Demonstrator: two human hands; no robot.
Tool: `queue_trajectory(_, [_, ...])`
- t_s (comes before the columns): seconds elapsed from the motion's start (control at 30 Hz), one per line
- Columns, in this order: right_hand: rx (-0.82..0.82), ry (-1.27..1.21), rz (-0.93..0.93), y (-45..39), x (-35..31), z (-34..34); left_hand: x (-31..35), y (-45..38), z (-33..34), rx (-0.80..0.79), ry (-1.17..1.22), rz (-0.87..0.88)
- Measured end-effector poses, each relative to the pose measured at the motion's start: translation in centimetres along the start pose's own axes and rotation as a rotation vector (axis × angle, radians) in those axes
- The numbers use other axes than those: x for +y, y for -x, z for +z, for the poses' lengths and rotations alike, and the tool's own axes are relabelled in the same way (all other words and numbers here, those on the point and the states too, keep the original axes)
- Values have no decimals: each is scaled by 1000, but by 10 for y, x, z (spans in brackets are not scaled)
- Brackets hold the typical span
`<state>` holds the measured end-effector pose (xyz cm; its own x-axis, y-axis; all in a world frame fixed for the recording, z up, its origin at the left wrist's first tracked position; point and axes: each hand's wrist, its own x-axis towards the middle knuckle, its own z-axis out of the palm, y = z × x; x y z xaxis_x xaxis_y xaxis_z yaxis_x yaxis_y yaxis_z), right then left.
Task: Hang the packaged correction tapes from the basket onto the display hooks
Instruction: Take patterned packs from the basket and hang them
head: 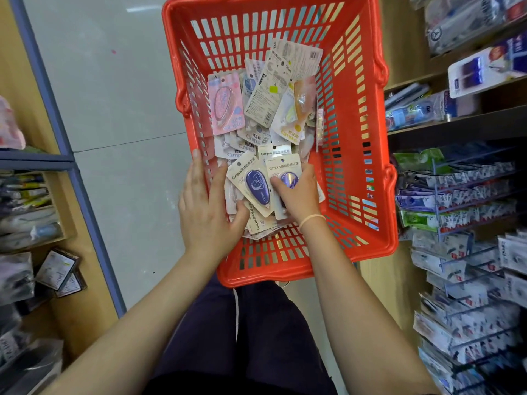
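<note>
Basket (356,155): red plastic, slotted walls, held out over pale floor tiles between shelving on the left and right.

Contents: loose heap of packaged correction tapes (268,115), cards overlapping at all angles; a pink pack (225,104) lies far left in the heap, a yellow pack (291,121) toward the far right.

Left hand (208,212): palm down at the near-left of the heap, fingers fairly straight, thumb tucked under the near edge of a purple pack (253,185); whether it truly grips cannot be told.

Right hand (299,195): fingers curled over a second purple pack (286,172) just beside the first, apparently pinching it.

Display hooks (462,195): wire pegs on the right, already carrying rows of packets.

Step in hand, as judged: sorting and gathering matching purple packs, 2 so far; none of these hung yet.

Next move calls for: lifting the pair clear of the heap, lining up the punched holes at the card tops, then finding the matching peg on the right.
</note>
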<state>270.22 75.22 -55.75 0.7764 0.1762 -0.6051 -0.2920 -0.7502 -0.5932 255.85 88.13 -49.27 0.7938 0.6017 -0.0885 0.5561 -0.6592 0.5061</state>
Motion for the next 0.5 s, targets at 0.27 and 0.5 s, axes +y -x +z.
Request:
queue_trajectory(0.27, [-384,-498,279,-30,-1,-6,1,-1,-1,4,-1,7])
queue_trajectory(0.5, [-284,-644,352,-31,5,2,1,0,-1,6,2,8])
